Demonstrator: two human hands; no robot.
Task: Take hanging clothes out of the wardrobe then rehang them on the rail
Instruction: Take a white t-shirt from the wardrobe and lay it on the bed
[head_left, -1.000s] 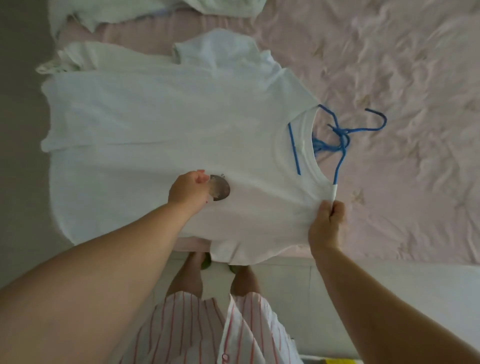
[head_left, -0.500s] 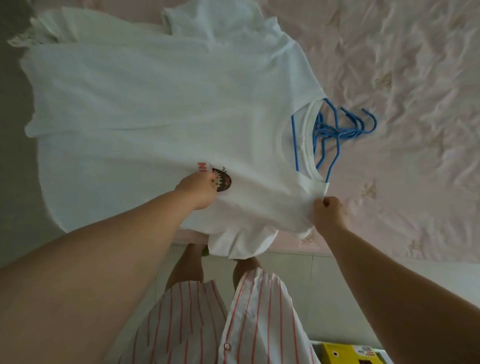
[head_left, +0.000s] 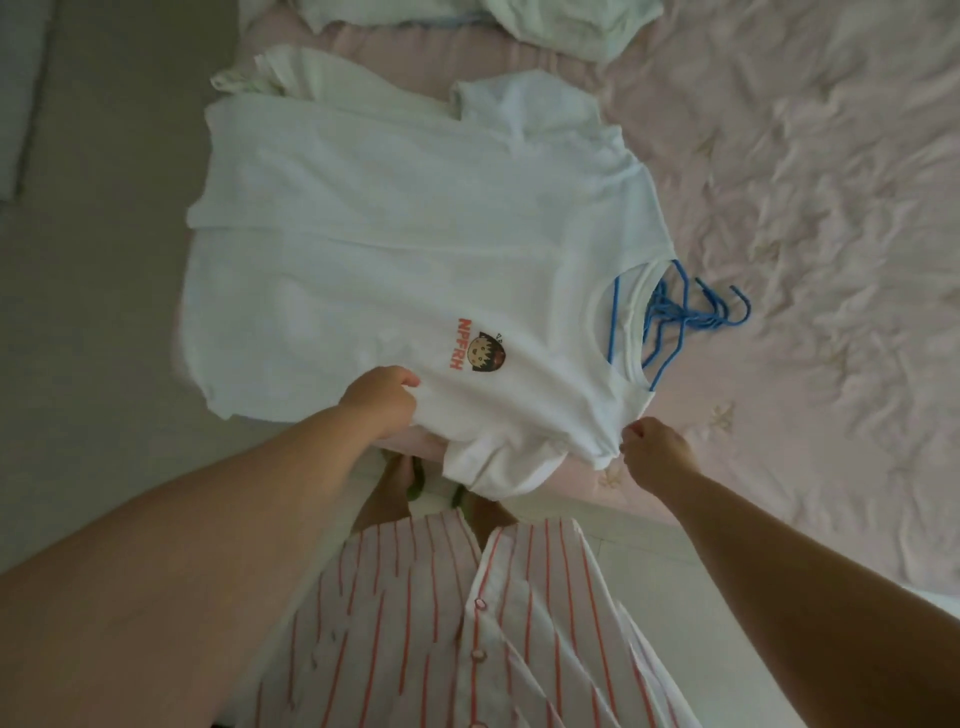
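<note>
1. The white T-shirt (head_left: 415, 249) lies flat on the pink bed (head_left: 805, 208), on top of other white clothes.
2. My left hand (head_left: 382, 402) pinches the shirt's near edge, beside the little picture.
3. My right hand (head_left: 652, 449) pinches the sleeve edge.
4. Blue hangers (head_left: 675, 314) poke out of the neck hole.

A wrinkled pink bedspread (head_left: 810, 218) covers the bed beside a grey floor (head_left: 93, 270).
</note>
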